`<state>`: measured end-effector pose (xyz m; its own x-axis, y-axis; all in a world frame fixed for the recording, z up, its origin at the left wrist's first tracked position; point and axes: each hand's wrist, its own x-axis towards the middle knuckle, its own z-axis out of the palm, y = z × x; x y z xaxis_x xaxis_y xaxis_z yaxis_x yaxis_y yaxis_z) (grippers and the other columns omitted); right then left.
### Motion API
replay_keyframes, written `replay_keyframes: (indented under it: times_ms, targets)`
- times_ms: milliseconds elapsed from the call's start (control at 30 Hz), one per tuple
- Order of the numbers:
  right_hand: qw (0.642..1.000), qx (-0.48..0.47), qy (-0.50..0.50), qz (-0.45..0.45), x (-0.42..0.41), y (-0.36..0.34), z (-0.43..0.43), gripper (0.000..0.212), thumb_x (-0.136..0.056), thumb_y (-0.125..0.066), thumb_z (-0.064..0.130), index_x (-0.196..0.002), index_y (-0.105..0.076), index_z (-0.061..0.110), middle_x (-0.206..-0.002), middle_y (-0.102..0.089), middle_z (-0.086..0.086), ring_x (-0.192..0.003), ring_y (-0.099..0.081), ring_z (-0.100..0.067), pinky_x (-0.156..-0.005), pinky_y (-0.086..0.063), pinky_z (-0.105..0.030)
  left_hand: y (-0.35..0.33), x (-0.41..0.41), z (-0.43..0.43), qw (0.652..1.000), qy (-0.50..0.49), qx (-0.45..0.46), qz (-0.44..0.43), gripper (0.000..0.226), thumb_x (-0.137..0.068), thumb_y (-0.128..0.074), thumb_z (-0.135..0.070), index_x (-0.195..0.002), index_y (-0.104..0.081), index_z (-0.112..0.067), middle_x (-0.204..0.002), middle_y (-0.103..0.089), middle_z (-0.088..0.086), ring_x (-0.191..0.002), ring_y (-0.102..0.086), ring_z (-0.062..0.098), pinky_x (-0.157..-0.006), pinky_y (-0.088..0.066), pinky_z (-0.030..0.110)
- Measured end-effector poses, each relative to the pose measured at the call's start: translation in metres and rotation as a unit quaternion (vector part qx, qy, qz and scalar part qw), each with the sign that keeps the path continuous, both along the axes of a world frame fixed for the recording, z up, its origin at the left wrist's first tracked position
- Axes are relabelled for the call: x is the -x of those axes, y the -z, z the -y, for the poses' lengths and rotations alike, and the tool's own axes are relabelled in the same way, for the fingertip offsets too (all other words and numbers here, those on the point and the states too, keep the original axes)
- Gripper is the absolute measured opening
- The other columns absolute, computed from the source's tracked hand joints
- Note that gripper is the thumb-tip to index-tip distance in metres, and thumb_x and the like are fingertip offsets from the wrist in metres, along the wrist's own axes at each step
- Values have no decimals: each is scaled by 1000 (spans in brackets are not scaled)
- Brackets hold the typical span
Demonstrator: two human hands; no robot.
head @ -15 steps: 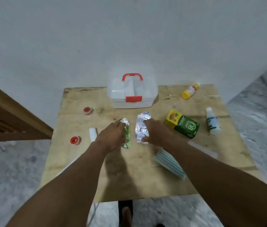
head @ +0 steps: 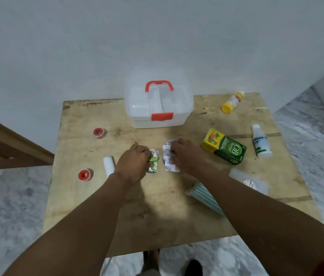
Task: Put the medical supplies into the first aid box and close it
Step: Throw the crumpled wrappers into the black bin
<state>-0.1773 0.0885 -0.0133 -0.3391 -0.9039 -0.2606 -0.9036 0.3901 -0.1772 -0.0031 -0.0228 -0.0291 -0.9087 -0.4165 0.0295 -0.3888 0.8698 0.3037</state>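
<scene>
Bearing: first aid box [head: 159, 108] stood straight ahead of both hands, at the far edge of the table [head: 157, 216]; I judged neither hand clearly nearer.
Left hand [head: 135, 162]: fingers curled over the green foil strip [head: 154, 161], gripping it against the tabletop.
Right hand [head: 185, 154]: fingers curled onto the silver blister strip [head: 170, 158], pinching its right edge.
Strip axis: both strips lay side by side, just apart, long axes pointing away from me toward the box.
Container: lid was down and the red latch [head: 162, 116] sat over the front seam; I judged it must be opened before anything goes in. Contents could not be told through the cloudy walls.
Supplies outside: green carton [head: 223, 146] and white bottle [head: 260, 142] right of the hands; yellow-capped bottle [head: 232, 102] beside the box; 2 red tape rolls [head: 98, 133] [head: 85, 174] and a white roll [head: 109, 164] to the left; striped pack [head: 204, 196] under my right forearm.
Progress: I judged nothing packed yet.
Risk: thin foil may slip from a shallow pinch.
</scene>
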Motion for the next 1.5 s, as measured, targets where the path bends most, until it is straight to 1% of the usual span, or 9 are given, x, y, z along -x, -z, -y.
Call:
replay_keyframes:
  times_ms: [100, 400, 567, 733, 867, 1033, 1233, 1367, 1500]
  targets:
    - [1000, 23, 2, 11, -3, -7, -5, 23, -92, -56, 25, -111, -61, 13, -116, -60, -8, -109, -54, -32, -79, -46, -38, -13, -6, -5, 1000, -7, -4, -2, 16, -69, -80, -12, -77, -67, -7, -74, -64, 11, -70, -59, 36, -54, -48, 36]
    - [991, 131, 29, 19, 24, -87, -61, 21, -89, -61, 24, -102, -64, 8, -104, -64, -16, -100, -57, -37, -80, -46, -42, -107, 18, -46, 995, -43, 56, -63, 19, -86, -69, -19, -100, -72, -6, -91, -67, 12, -86, -55, 34, -69, -39, 35]
    - [982, 177, 55, -24, 54, -137, -151, 18, -90, -58, 26, -98, -64, 11, -102, -65, -13, -97, -58, -35, -73, -42, -38, -156, 56, -123, 992, -10, 78, -97, 18, -86, -69, -24, -95, -72, -8, -88, -66, 10, -88, -58, 33, -66, -44, 37]
    - [977, 180, 111, -35, 96, -162, -266, 14, -89, -59, 24, -94, -62, 12, -97, -64, -12, -94, -58, -34, -67, -38, -34, -179, 112, -220, 990, 27, 78, -112, 24, -90, -65, -29, -105, -70, -12, -97, -65, 8, -97, -57, 30, -68, -44, 37]
    - [971, 171, 160, -50, 136, -171, -341, 11, -90, -61, 25, -89, -60, 14, -97, -63, -11, -94, -58, -33, -72, -44, -37, -187, 168, -283, 991, 64, 58, -101, 25, -92, -62, -27, -111, -66, -10, -102, -64, 10, -101, -54, 32, -74, -46, 40]
    - [960, 177, 206, -63, 200, -170, -391, 13, -91, -61, 25, -95, -64, 13, -100, -64, -9, -95, -58, -31, -68, -34, -30, -187, 244, -318, 988, 108, 47, -96, 21, -89, -64, -22, -103, -68, -7, -95, -64, 14, -95, -56, 36, -75, -47, 44]
    - [962, 148, 218, -64, 287, -155, -415, 17, -91, -62, 26, -100, -64, 11, -103, -64, -11, -99, -58, -31, -72, -37, -32, -164, 345, -337, 989, 111, 31, -88, 26, -93, -60, -20, -111, -67, -3, -101, -66, 19, -98, -57, 38, -78, -36, 37]
    - [967, 121, 221, -37, 344, -138, -421, 20, -89, -63, 23, -102, -65, 8, -104, -64, -14, -100, -57, -34, -80, -42, -35, -147, 400, -344, 992, 113, 1, -63, 25, -94, -59, -19, -110, -67, -2, -103, -66, 20, -98, -57, 38, -76, -39, 37]
    - [975, 112, 189, -36, 390, -115, -418, 20, -88, -65, 21, -100, -66, 5, -100, -65, -17, -96, -58, -37, -77, -44, -37, -126, 435, -353, 995, 93, -19, -25, 24, -93, -56, -16, -109, -66, -2, -102, -66, 19, -96, -57, 38, -78, -41, 40]
